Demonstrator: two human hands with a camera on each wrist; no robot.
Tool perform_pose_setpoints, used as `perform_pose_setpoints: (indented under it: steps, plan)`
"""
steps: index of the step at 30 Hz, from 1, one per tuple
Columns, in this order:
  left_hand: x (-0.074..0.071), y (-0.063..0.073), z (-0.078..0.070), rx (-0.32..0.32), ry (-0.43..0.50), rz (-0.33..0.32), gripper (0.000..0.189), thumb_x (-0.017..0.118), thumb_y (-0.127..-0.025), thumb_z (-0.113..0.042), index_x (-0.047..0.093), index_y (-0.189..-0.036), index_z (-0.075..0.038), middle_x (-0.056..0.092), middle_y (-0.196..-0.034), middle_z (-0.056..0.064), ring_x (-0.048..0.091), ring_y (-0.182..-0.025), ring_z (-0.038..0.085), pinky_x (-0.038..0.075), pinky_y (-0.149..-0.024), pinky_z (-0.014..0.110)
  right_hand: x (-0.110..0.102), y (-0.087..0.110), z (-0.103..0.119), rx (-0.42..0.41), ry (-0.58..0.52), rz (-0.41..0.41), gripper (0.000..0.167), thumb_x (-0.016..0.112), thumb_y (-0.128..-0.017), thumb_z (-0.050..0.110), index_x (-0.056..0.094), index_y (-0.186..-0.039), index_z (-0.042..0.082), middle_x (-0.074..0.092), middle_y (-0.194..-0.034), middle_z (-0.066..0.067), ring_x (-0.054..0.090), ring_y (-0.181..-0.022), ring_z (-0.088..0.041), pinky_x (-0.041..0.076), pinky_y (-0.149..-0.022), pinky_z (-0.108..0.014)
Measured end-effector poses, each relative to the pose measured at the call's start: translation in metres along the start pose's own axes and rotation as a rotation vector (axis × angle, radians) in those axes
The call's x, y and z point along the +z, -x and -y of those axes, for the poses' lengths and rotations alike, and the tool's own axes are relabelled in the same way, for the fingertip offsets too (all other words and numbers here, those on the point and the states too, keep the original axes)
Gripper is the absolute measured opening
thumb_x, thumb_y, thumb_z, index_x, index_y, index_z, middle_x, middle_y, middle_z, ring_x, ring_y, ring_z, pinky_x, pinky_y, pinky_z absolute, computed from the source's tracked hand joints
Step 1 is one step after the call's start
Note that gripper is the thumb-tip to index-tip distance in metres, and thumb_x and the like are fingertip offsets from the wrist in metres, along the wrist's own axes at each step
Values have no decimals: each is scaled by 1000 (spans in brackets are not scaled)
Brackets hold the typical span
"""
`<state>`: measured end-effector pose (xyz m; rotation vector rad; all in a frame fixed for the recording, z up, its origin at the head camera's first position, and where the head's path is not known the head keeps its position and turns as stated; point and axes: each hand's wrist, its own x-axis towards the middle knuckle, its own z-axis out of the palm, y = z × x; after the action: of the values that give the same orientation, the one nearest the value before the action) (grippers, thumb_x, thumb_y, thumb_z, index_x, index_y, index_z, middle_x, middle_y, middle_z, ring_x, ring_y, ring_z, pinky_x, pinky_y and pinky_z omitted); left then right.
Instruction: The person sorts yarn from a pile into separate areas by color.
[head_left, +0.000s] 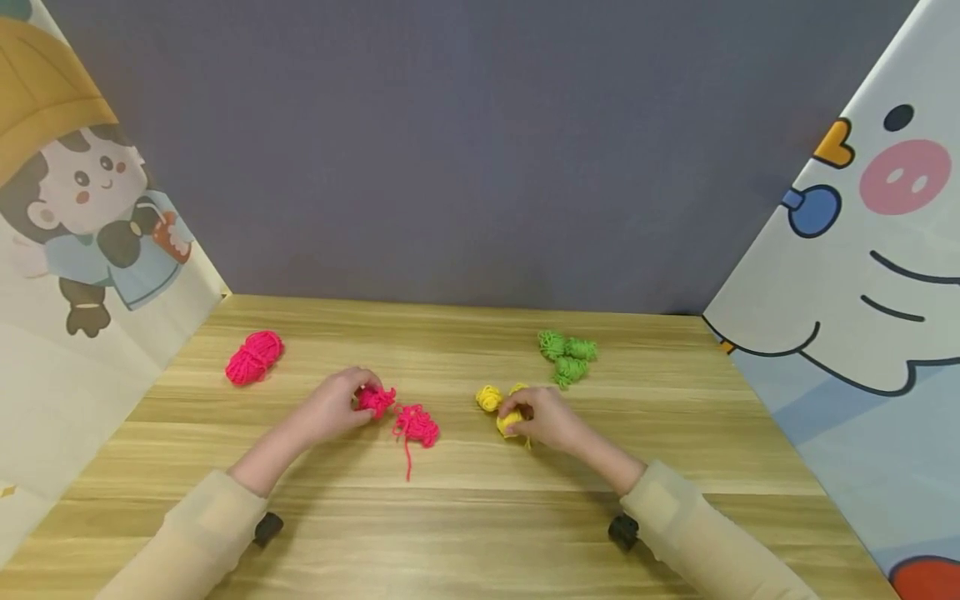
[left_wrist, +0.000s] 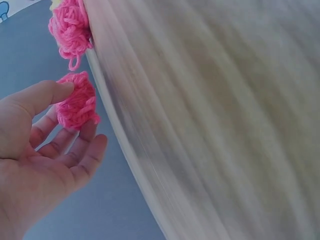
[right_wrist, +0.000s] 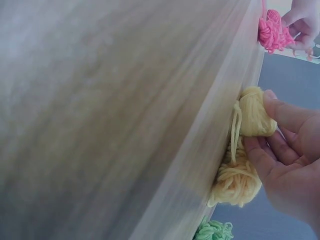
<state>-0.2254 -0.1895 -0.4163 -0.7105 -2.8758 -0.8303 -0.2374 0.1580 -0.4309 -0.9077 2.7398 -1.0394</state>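
Note:
My left hand (head_left: 335, 406) pinches a small bundle of pink yarn (head_left: 377, 402) between thumb and fingers. In the left wrist view that pink bundle (left_wrist: 77, 106) sits between the thumb and the fingertips. Just right of it, a looser pink yarn bundle (head_left: 416, 425) lies on the table with a tail of yarn towards me. My right hand (head_left: 551, 419) grips a yellow yarn ball (head_left: 508, 423), seen closely in the right wrist view as a wound yellow ball (right_wrist: 256, 114). Another yellow ball (head_left: 489, 398) lies beside it, and more yellow yarn (head_left: 517, 388) is partly hidden behind the hand.
A larger pink skein (head_left: 255, 358) lies at the back left of the wooden table (head_left: 450, 533). Several green yarn bundles (head_left: 567, 357) are clustered at the back right. A grey panel (head_left: 465, 167) rises behind the table, with printed panels on both sides.

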Motion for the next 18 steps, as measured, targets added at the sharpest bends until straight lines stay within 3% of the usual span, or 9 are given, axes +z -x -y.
perform_pose_setpoints:
  steps: [11, 18]
  plan:
    - [3, -2, 3, -10, -7, 113, 23, 74, -74, -1, 64, -94, -8, 58, -82, -1, 53, -73, 12, 48, -62, 24, 0, 0, 2, 6, -12, 18, 15, 77, -76, 8, 70, -89, 11, 69, -96, -2, 51, -72, -7, 45, -60, -20]
    - [2, -1, 5, -11, -7, 124, 25, 74, -75, -3, 64, -97, -7, 59, -83, -2, 53, -73, 12, 47, -62, 24, 1, 0, 4, 24, -5, 18, 15, 77, -76, 8, 70, -89, 11, 69, -97, -2, 51, -72, -7, 45, -60, -20]
